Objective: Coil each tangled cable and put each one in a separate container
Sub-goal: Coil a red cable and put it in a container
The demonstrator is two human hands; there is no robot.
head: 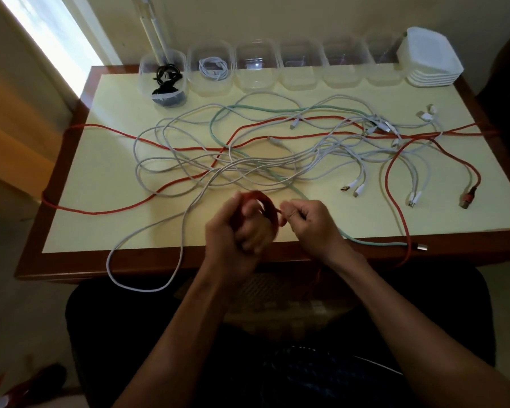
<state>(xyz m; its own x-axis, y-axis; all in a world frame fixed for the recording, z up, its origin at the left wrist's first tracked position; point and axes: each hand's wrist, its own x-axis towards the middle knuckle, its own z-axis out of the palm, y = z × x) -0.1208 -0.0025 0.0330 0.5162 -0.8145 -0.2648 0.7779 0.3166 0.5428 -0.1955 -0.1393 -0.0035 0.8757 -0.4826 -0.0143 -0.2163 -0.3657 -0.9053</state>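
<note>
Two hands meet over the near edge of the table (pixel 71 184), and the small red coil (pixel 267 206) they work on is half hidden behind them. The left hand (pixel 233 231) curls round the coil, its fingers blurred; the right hand (pixel 309 222) pinches the red strand beside it. Where that red cable (pixel 401 222) runs on is hard to follow: it drops off the table's front edge by the right wrist, and other red stretches slip over the left and right edges out of sight. Across the middle lies the tangle, white cables (pixel 189 160) knotted with a mint-green cable (pixel 262 108) so I cannot tell which end belongs to which. One white loop hangs off the front edge. Along the far edge stands a row of clear containers (pixel 256 69); the leftmost holds a black cable (pixel 167 75), the next a coiled white cable (pixel 214 67), and the rest are too glary to judge. Stacked lids (pixel 432 60) sit at the far right corner
</note>
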